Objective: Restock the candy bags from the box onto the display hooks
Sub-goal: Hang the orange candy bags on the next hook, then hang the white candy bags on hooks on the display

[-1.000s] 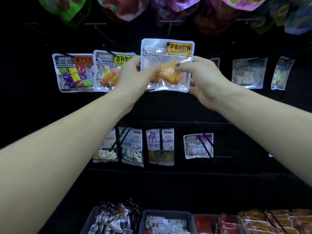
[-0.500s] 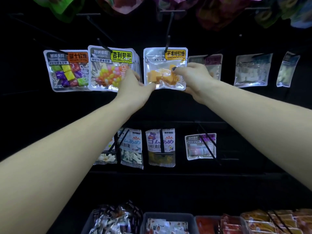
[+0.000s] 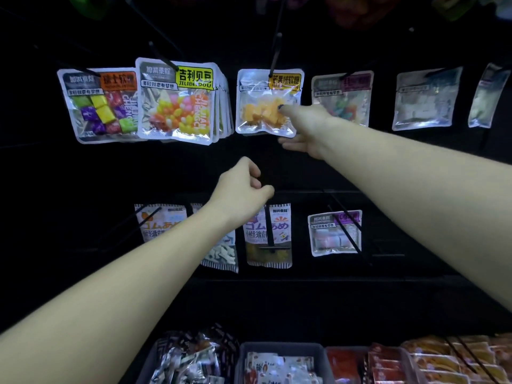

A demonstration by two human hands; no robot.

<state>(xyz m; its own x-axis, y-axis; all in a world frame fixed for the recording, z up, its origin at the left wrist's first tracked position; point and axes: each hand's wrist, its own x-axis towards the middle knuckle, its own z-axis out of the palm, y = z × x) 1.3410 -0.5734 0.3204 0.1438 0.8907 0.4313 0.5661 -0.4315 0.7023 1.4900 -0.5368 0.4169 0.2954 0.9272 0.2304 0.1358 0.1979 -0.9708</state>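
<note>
- A dark display wall is seen, set with black hooks; two rows of candy bags are hung on it, and bins of stock are lined along the bottom edge.
- The grey bin at bottom centre is filled with packets; it is taken to be the box to be drawn from, lying well below both hands.
- In the upper row, a thick stack of jelly-bean bags is hung just left of the task's bag, apart from it.
- The mango candy bag is hung upright on its hook, the long axis vertical, the yellow label at the top where the hook passes through.
- The right hand is laid against the bag's lower right part: the thumb tip is pressed on the front, and the fingers are seen below the bottom edge. Whether the bag is pinched between them or only steadied cannot be told.
- The left hand is held loosely curled with nothing in it, below the bag and well apart from it.
- The bag is judged to be seated, so this placing is nearly done. The next bag lies downward in the bin; the left hand is the nearer to it, and a straight drop toward the bottom centre would be called for.
</note>
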